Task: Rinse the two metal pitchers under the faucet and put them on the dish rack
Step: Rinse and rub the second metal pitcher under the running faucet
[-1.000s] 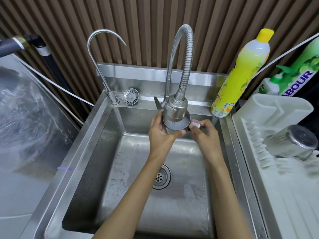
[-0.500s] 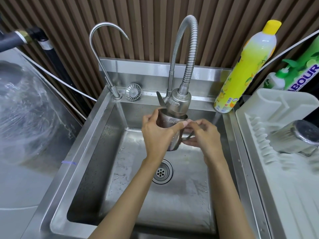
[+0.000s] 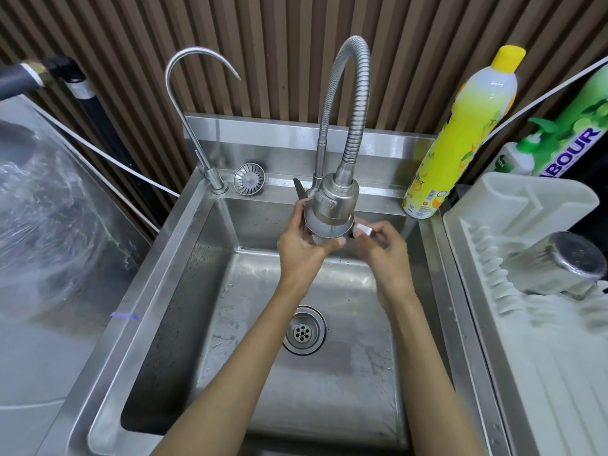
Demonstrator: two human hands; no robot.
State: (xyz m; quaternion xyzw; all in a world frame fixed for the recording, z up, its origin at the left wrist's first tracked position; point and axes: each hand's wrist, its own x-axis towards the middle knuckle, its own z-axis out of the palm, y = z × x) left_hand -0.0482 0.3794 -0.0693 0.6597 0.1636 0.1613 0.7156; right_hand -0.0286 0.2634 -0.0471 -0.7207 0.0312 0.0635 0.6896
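Pitcher (image 3: 362, 230), steel, under ribbed faucet (image 3: 334, 202); left fingers (image 3: 298, 214) wrap body, right fingers (image 3: 383, 230) pinch handle.

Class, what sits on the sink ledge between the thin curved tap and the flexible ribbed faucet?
A round slotted metal strainer lies between the thin curved tap and the flexible ribbed faucet, per the head view.

Even, bright, diffuse lighting is recorded. Soft glare is noted on the sink (image 3: 184, 291) walls and the faucet (image 3: 356, 126) hose. Straight lines are bowed at the frame edges by the wide lens. Blur is observed on the dish rack (image 3: 543, 373) at right.
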